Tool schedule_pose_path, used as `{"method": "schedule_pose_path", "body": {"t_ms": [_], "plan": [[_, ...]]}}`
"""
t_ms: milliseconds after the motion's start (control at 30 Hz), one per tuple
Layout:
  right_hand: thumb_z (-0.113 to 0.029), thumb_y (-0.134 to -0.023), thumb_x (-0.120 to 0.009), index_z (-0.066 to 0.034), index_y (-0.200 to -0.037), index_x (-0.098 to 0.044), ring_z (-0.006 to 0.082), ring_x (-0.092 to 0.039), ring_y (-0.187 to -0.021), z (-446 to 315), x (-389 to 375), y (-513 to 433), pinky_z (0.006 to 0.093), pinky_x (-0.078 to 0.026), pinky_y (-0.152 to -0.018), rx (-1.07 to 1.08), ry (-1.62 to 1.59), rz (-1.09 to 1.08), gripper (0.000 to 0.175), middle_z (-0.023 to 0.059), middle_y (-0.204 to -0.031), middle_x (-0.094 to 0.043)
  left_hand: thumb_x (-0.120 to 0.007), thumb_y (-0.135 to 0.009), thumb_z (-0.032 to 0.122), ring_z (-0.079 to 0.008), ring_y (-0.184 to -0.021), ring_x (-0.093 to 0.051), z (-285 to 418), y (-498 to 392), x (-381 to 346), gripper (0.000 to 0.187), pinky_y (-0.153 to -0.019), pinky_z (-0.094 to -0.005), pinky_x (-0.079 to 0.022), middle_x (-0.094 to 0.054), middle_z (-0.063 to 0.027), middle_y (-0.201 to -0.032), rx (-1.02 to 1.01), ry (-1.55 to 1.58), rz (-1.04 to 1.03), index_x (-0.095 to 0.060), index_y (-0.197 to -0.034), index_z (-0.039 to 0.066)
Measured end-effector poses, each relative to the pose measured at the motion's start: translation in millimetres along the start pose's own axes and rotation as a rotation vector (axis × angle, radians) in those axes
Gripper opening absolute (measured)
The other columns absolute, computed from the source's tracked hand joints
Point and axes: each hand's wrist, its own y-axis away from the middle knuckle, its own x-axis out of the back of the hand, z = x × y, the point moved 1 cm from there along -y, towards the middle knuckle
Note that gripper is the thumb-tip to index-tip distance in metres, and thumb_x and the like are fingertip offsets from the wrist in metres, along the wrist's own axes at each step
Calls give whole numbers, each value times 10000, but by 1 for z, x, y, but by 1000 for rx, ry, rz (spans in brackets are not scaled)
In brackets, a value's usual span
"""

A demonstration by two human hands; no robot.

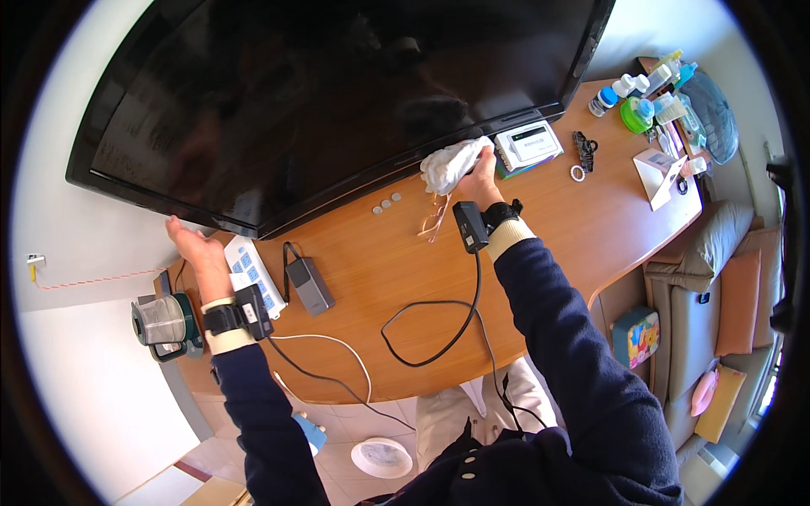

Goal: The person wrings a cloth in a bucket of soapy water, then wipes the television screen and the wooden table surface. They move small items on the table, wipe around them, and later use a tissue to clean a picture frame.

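A large black flat-screen television (316, 95) stands on the wooden desk, tilted across my view. My right hand (482, 180) grips a crumpled white cloth (452, 166) at the lower bezel, beside a white box-shaped device (526, 144) with small green lights. At the television's lower left corner is my left hand (199, 250), palm turned up and fingers apart, with nothing in it. Its fingertips are close to the frame's edge; whether they touch it I cannot tell. Each wrist carries a strapped black module with a cable.
Near my left wrist lie a white power strip (256, 272), a grey power adapter (308, 284) and a clear jug (161, 321). Glasses (435, 218) and several coins (386, 203) rest below the cloth. Cables (436, 360) loop over the desk (392, 278). Bottles (604, 101) stand far right.
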Motion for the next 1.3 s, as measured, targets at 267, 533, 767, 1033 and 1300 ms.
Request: {"method": "schedule_pose_path", "body": {"t_ms": [267, 533, 767, 1033, 1300], "plan": [[-509, -954, -243, -50, -1072, -567, 340, -536, -1071, -38, 8, 39, 489, -425, -959, -177, -63, -319, 574, 149, -1114, -592, -484, -895, 219, -60, -778, -412, -67, 148, -32, 206, -693, -281, -326, -476, 58, -884, 275, 56, -126, -520, -1093, 175], [-426, -967, -366, -51, -1269, -481, 316, -536, -1106, -100, 49, 110, 475, -449, -947, -483, 16, -558, 496, 162, -1264, -525, -569, -864, 178, -95, -922, -494, -114, 313, -62, 285, -779, -281, -399, -544, 37, -1032, 642, -124, -493, -554, -1148, 198], [-457, -954, -411, -39, -1327, -438, 290, -574, -1074, -191, 120, 126, 419, -483, -913, -395, 473, -350, 560, 155, -1271, -540, -520, -905, 263, -150, -1083, -502, -154, 381, -96, 324, -852, -322, -385, -545, -17, -1207, 844, -180, -889, -528, -1216, 171], [-432, -906, -537, -38, -1433, -250, 227, -484, -1206, -272, 115, 63, 307, -405, -1001, -217, 937, -398, 718, 132, -1405, -400, -452, -933, 492, -257, -1401, -212, -181, 430, -157, 732, -1116, -395, -192, -194, -128, -1531, 896, -131, -995, -200, -1464, 56], [-482, -978, -355, -69, -1369, -413, 184, -565, -1069, -290, 92, -16, 290, -472, -904, -671, 1009, -445, 572, 86, -1288, -540, -382, -893, 655, -291, -1420, -130, -210, 441, -202, 912, -1142, -420, -118, -89, -151, -1548, 839, -123, -1056, -64, -1478, 32]]}}
